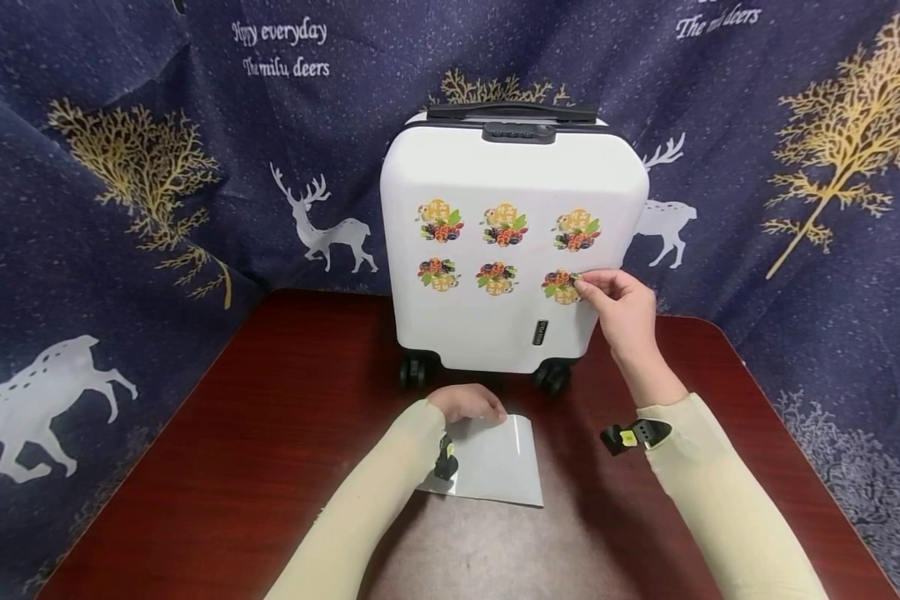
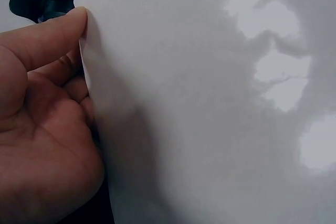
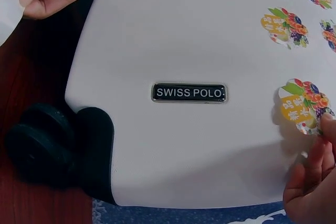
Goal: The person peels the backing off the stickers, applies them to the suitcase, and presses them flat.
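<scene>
A white suitcase stands upright on the table, bearing fruit-print stickers in two rows. With thumb and fingers, my right hand pinches the edge of the lower right sticker. In the right wrist view that sticker casts a shadow on the suitcase beside the "SWISS POLO" plate. Lower down, in front of the suitcase, my left hand holds a glossy pale sheet by its edge. The left wrist view has the thumb on the sheet's near face and the other fingers partly hidden behind it.
Black wheels support the suitcase on the dark red table. Its black handle and lock are on top. Behind hangs a blue curtain with deer and trees. A black wrist device sits on each sleeve.
</scene>
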The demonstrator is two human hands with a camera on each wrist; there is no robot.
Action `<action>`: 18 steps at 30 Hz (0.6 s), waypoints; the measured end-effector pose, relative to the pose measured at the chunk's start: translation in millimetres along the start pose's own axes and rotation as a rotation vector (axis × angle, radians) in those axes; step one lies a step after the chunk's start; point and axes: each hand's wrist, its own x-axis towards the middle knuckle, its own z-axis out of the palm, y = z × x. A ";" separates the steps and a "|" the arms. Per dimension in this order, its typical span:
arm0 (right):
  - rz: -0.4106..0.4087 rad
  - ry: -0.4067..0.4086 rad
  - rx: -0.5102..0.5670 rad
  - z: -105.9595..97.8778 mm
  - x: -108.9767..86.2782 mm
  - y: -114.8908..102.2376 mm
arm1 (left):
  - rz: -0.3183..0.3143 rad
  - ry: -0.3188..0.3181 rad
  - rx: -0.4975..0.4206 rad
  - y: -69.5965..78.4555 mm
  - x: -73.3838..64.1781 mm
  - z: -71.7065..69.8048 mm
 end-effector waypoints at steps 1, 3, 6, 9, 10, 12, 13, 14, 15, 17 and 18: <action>-0.008 0.010 0.005 0.8 0.2 0.8 | 0.002 -0.001 0.000 -0.1 -0.1 0.0; -0.030 0.026 0.006 2.0 0.4 2.2 | 0.003 0.001 -0.001 -0.5 -0.3 0.2; -0.055 0.049 -0.012 3.2 0.1 3.9 | 0.002 0.002 0.001 -1.0 -0.2 0.5; -0.073 0.070 -0.049 4.2 -0.5 4.9 | -0.003 0.006 0.009 -1.1 0.4 0.6; -0.077 0.080 -0.063 4.7 -0.4 5.4 | -0.004 0.006 0.010 -1.0 0.5 0.6; -0.091 0.099 -0.076 6.0 -0.3 6.8 | -0.003 0.007 0.009 -0.7 0.5 0.5; -0.100 0.109 -0.075 6.8 -0.2 7.1 | -0.002 0.007 0.007 -0.4 0.3 0.5; -0.106 0.118 -0.077 7.7 0.0 7.8 | 0.000 0.007 0.003 0.0 0.1 0.4; -0.111 0.127 -0.076 8.4 -0.1 8.1 | 0.002 0.006 -0.002 0.3 -0.3 0.4; -0.119 0.141 -0.076 9.5 -0.8 8.7 | 0.003 0.006 -0.007 0.9 -0.9 0.5; -0.122 0.147 -0.077 9.9 -1.4 8.6 | 0.002 0.006 -0.010 1.1 -1.3 0.6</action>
